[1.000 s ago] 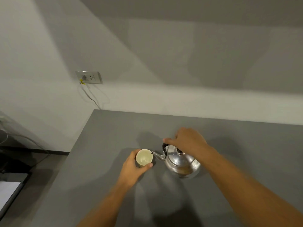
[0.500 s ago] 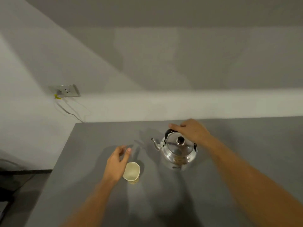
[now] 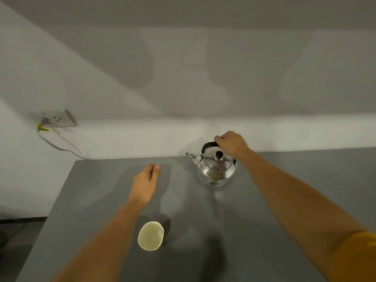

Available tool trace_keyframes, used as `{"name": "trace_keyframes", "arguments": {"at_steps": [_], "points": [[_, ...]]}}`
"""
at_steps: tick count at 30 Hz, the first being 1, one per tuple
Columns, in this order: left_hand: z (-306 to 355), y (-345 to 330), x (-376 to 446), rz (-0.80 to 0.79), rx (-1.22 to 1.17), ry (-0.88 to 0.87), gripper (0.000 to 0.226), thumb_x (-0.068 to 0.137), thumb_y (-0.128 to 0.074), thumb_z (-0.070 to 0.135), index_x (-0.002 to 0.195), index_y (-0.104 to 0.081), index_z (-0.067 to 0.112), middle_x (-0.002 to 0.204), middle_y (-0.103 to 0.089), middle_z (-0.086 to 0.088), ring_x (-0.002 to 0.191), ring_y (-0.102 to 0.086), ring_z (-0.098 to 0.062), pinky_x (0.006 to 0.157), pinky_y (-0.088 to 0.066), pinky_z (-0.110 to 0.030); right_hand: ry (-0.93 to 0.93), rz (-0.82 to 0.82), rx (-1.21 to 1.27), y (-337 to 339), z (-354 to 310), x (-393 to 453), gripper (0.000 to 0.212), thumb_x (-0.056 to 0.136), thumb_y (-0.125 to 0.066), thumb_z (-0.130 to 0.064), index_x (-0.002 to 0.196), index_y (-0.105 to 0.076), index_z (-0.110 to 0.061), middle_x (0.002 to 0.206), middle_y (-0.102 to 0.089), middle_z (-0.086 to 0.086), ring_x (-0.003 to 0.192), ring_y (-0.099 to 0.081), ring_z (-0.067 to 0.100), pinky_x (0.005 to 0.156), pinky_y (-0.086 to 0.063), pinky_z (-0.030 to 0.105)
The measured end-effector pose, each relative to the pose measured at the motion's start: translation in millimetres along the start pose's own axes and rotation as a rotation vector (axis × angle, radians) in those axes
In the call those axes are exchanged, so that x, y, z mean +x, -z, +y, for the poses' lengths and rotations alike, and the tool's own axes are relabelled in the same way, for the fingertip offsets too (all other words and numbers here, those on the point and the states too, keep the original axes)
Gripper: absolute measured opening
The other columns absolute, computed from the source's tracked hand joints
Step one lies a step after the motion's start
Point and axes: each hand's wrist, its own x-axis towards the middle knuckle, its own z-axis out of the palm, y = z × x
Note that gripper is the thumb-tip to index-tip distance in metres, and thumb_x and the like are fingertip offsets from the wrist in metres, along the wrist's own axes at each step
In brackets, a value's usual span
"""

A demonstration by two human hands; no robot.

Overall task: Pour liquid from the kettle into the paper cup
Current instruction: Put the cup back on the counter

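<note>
Right of centre, the right hand (image 3: 232, 144) grips the upright polished steel kettle (image 3: 215, 169) handle; left hand (image 3: 145, 185) fingers loosely apart, white paper cup (image 3: 151, 236) apparently unfilled.

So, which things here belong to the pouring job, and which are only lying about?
For the job:
kettle, right hand on its handle
paper cup, standing free
left hand, holding nothing

Lying about:
wall socket
plugged cable

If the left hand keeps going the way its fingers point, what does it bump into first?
Probably nothing on the table. The left hand points toward the far edge and the wall; the kettle sits off to its right. Depth is hard to judge.
</note>
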Motion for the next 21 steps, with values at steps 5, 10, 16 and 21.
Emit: {"name": "trace_keyframes", "arguments": {"at_steps": [5, 10, 16, 21], "points": [[8.5, -8.1, 15.3, -0.025, -0.002, 0.014, 0.04, 0.107, -0.041, 0.045, 0.12, -0.066, 0.017, 0.113, -0.076, -0.002, 0.109, -0.07, -0.024, 0.098, -0.052, -0.039, -0.012, -0.014, 0.023, -8.4, 3.0, 22.8, 0.037, 0.085, -0.051, -0.028, 0.053, -0.04, -0.013, 0.047, -0.038, 0.001, 0.046, -0.034, 0.02, 0.048, -0.028, 0.029], [10.2, -10.9, 20.5, -0.033, -0.006, 0.02, 0.041, 0.106, -0.042, 0.047, 0.121, -0.066, 0.017, 0.113, -0.076, -0.004, 0.11, -0.07, -0.023, 0.1, -0.053, -0.041, -0.005, -0.014, 0.011, -17.3, 4.6, 35.7, 0.042, 0.084, -0.051, -0.029, 0.048, -0.034, -0.015, 0.043, -0.033, -0.001, 0.045, -0.032, 0.019, 0.046, -0.026, 0.029], [5.9, -10.1, 23.8, -0.028, 0.007, 0.032, 0.044, 0.105, -0.042, 0.05, 0.125, -0.065, 0.018, 0.114, -0.076, -0.005, 0.109, -0.07, -0.024, 0.099, -0.053, -0.041, 0.006, 0.001, 0.021, -20.7, 7.9, 44.0, 0.046, 0.085, -0.051, -0.031, 0.046, -0.033, -0.017, 0.041, -0.033, -0.002, 0.044, -0.033, 0.019, 0.046, -0.026, 0.029], [4.1, -11.4, 23.1, -0.028, 0.003, 0.039, 0.045, 0.105, -0.041, 0.052, 0.126, -0.064, 0.02, 0.114, -0.076, -0.005, 0.11, -0.07, -0.024, 0.101, -0.053, -0.044, 0.045, -0.001, 0.008, -21.8, 8.0, 48.5, 0.053, 0.093, -0.05, -0.041, 0.048, -0.041, -0.015, 0.045, -0.042, 0.001, 0.048, -0.043, 0.02, 0.047, -0.032, 0.03]]}}
